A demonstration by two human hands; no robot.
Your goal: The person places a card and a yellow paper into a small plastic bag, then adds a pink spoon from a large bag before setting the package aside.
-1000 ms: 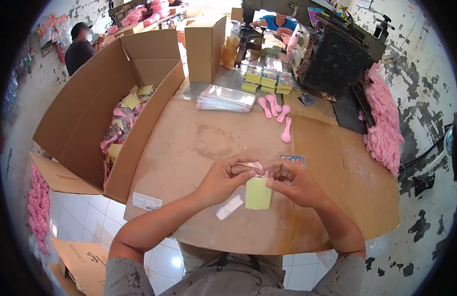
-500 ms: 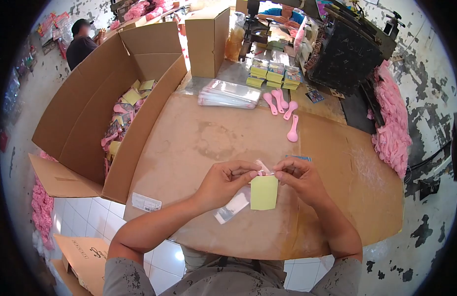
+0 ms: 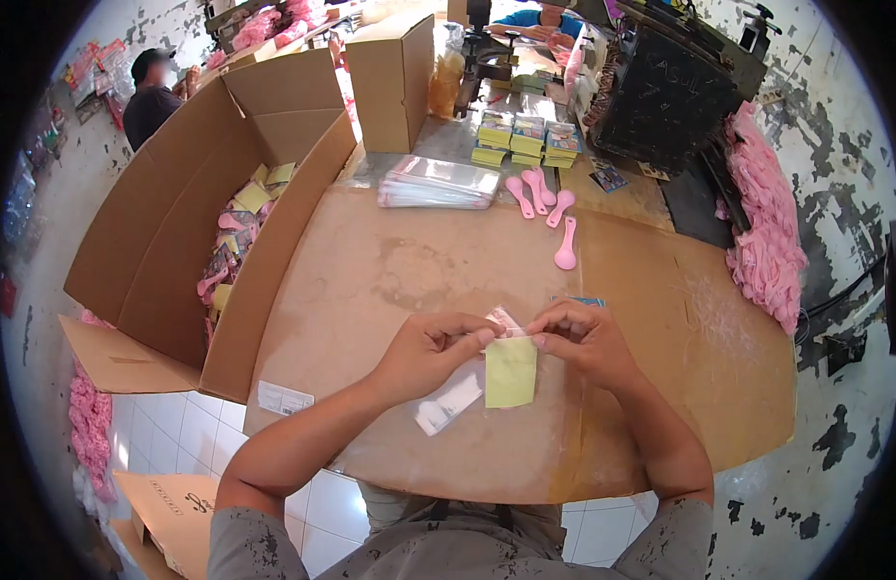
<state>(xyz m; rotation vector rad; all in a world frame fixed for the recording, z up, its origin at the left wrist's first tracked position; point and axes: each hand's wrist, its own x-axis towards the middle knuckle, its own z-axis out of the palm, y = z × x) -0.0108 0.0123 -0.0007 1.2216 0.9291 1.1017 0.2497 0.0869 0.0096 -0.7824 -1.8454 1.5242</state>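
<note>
A clear plastic bag [image 3: 501, 323] with a pale yellow card [image 3: 511, 377] hanging below its top edge is pinched between my two hands. My left hand [image 3: 446, 346] is closed on the bag's upper left side. On the upper right side, the thumb and fingers of my right hand [image 3: 578, 338] are closed too. Another clear bag with a white panel [image 3: 453, 398] lies on the table beside the card, near my left forearm. Behind my right hand, a blue-edged card [image 3: 578, 301] shows only in part. Several pink spoons [image 3: 565, 253] lie farther back.
A stack of clear bags [image 3: 438, 182] and piles of cards [image 3: 527, 137] sit toward the back. An open cardboard box [image 3: 293, 256] on the left holds packed spoons and cards. A black machine [image 3: 661, 101] stands at the back right. Two other people are farther off.
The yellow card now sits slightly tilted, with the bag's edge across its top. Both hands keep their pinch and have barely moved. The view has shifted a little.
</note>
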